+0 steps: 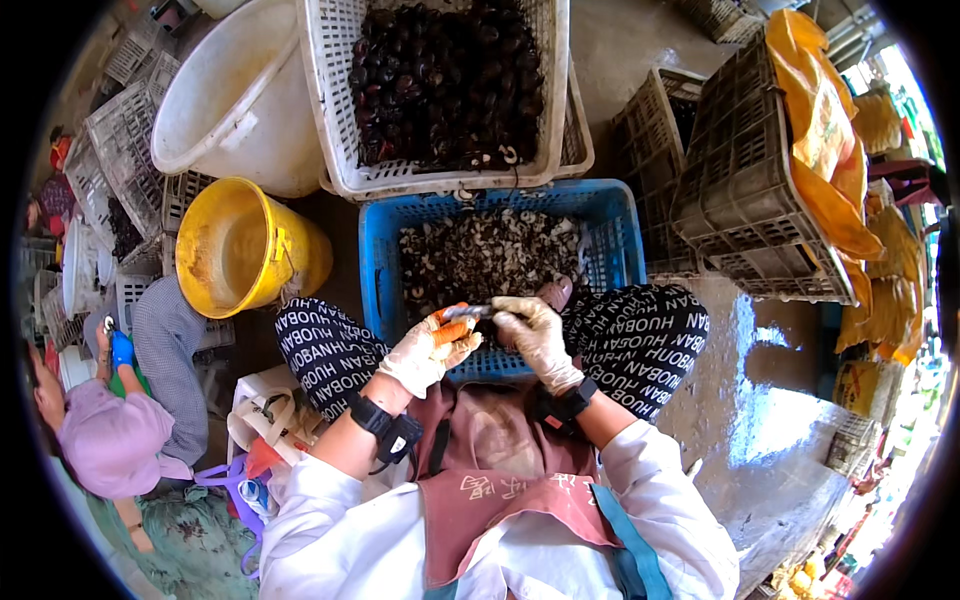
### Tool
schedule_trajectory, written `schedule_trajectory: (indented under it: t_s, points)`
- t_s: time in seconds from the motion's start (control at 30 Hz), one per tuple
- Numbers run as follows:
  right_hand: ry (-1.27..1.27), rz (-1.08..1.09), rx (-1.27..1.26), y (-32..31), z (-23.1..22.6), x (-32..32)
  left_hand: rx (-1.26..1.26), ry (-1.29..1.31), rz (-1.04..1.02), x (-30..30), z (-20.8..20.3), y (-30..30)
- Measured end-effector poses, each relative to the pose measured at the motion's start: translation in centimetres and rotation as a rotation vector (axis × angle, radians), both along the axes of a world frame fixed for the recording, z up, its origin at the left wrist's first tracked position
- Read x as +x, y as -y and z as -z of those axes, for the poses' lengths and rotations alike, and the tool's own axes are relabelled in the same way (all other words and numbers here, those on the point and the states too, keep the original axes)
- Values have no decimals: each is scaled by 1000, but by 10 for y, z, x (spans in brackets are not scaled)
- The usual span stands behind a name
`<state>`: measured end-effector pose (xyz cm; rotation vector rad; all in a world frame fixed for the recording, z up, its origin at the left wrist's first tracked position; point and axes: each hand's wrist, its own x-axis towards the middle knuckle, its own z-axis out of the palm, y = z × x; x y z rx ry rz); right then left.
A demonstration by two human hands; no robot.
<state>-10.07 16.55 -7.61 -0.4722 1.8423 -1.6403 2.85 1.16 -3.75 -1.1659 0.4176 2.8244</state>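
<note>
My gloved hands meet over the near part of a blue plastic basket (374,240). My left hand (432,350), in a pale glove with orange finger covers, is closed round a small, slim grey object (470,313). On the other end of it are the bent fingers of my right hand (533,338), in a pale stained glove. Its exact kind is too small to make out, and the fingers hide part of it. Below the hands, the basket holds many whitish and brown scraps (490,250).
Beyond the basket, a white crate (335,110) holds dark, shiny, rounded pieces (445,85). To the left stand a yellow bucket (265,245) and a large white tub (235,95). Stacked crates (745,180) with orange sheeting rise at right. Another person (115,430) works at far left.
</note>
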Motion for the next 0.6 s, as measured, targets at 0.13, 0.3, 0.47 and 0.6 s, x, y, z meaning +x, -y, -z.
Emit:
schedule_trajectory:
  t_s: [0.13,0.3,0.47,0.6]
  points:
    - [-151,-36,96,3,1,-5,33,-74,20,6,18,3]
    - [-97,-66,66,7,-24,4,117,-75,-61,2,5,0]
    - [-191,63,168,1,8,-16,-48,-48,18,6,21,-1]
    - [-324,-158,74,8,-19,2,-152,6,41,4,12,-3]
